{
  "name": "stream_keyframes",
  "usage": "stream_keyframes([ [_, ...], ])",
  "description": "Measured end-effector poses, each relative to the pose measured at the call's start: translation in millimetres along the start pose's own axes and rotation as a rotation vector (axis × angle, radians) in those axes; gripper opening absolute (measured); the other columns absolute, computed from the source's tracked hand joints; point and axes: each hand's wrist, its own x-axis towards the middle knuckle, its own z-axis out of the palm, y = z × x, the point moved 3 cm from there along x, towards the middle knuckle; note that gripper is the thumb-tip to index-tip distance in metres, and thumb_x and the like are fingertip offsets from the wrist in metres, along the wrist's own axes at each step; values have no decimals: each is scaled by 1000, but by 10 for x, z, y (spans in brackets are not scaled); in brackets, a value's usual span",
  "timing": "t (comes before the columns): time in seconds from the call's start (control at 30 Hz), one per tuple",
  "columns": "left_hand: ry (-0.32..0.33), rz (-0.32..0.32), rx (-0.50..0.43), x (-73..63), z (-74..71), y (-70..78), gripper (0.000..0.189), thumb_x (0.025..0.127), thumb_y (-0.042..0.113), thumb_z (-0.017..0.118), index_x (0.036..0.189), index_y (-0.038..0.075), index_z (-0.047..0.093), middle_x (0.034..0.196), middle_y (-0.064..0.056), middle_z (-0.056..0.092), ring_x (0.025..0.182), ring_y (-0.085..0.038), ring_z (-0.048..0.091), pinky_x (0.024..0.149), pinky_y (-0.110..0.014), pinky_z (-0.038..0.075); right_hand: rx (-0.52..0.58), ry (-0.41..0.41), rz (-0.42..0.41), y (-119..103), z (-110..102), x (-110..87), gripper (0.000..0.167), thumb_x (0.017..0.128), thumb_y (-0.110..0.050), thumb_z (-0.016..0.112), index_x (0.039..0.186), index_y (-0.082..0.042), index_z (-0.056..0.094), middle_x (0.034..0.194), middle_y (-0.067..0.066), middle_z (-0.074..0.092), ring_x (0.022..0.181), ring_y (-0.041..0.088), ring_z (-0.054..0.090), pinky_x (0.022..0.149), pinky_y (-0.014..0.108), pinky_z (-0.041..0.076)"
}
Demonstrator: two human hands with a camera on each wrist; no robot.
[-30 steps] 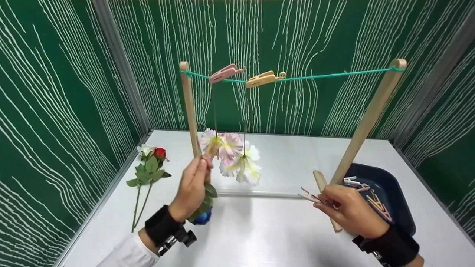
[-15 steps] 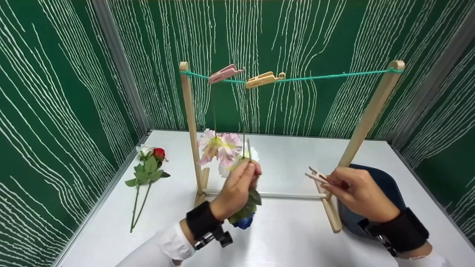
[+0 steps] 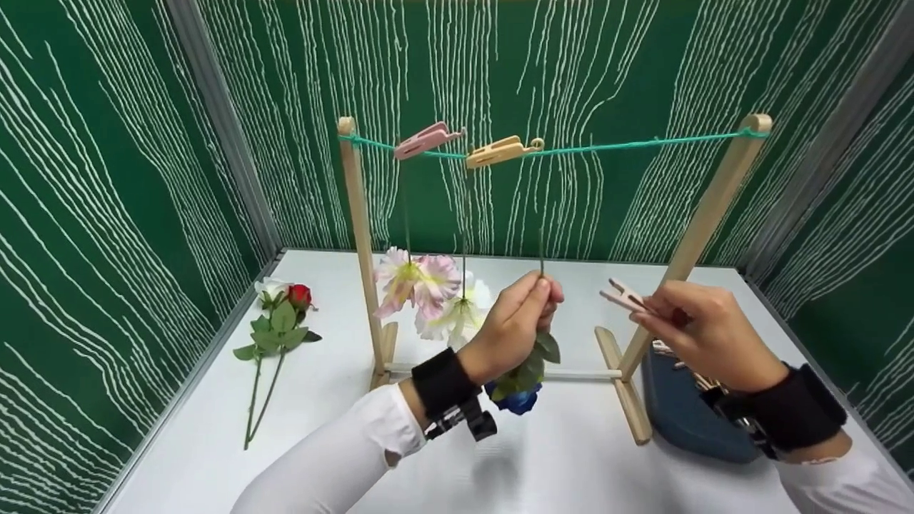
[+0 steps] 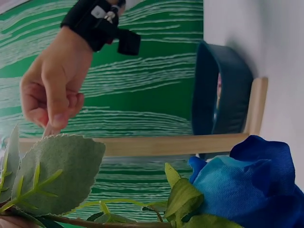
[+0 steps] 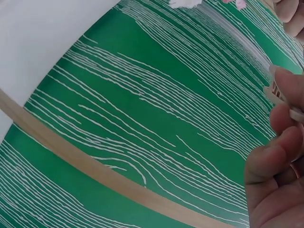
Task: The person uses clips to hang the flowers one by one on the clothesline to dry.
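Note:
My left hand (image 3: 510,321) pinches the stem of a blue rose (image 3: 515,397), which hangs bloom down with its stem end pointing up below the cord. In the left wrist view the blue rose (image 4: 247,183) and its leaves fill the lower part. My right hand (image 3: 703,332) pinches a pale pink clothespin (image 3: 623,294) in front of the right post. Above, a teal cord (image 3: 607,147) carries a pink clothespin (image 3: 428,140) and a yellow clothespin (image 3: 500,151). From them a pink flower (image 3: 418,282) and a white flower (image 3: 457,318) hang upside down by their stems.
Wooden posts (image 3: 360,235) with feet and a low white crossbar (image 3: 578,374) make up the rack. A white rose (image 3: 273,291) and a red rose (image 3: 300,295) lie on the table at the left. Behind my right hand stands a dark blue tray (image 3: 703,421) with several clothespins.
My left hand has carried the blue rose rightward and up, past the hanging flowers. My right hand has risen with the pale pink clothespin, away from the tray.

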Motion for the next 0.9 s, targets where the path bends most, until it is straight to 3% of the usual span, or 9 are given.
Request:
stream_keyframes([
  [0.17, -2, 31, 25, 214, 33, 60, 32, 117, 8, 27, 105, -10, 50, 76, 2, 32, 67, -9, 30, 65, -22, 29, -51, -4, 0, -40, -124, 197, 40, 70, 21, 86, 78, -10, 62, 72, -4, 54, 66, 2, 45, 58, 13, 37],
  [0.43, 51, 73, 180, 508, -17, 77, 33, 117, 8, 29, 108, -9, 56, 78, 2, 37, 69, -7, 37, 69, -22, 35, -73, 14, -21, -78, -317, 551, 33, 77, 20, 84, 77, -5, 62, 72, -3, 53, 66, 0, 42, 57, 14, 35],
  [0.73, 94, 89, 284, 744, -69, 147, 35, 117, 8, 30, 114, -11, 59, 84, 1, 43, 75, -6, 42, 74, -21, 40, -87, 21, -22, -169, -456, 955, 25, 82, 18, 82, 78, 0, 65, 71, 1, 54, 66, 1, 40, 60, 13, 33],
  [0.9, 106, 80, 268, 851, -115, 186, 35, 118, 9, 29, 115, -10, 58, 84, 1, 42, 75, -7, 41, 73, -21, 38, -105, 9, -46, -254, -507, 1186, 20, 82, 18, 82, 82, 4, 69, 70, 2, 55, 65, 1, 39, 59, 12, 32],
])
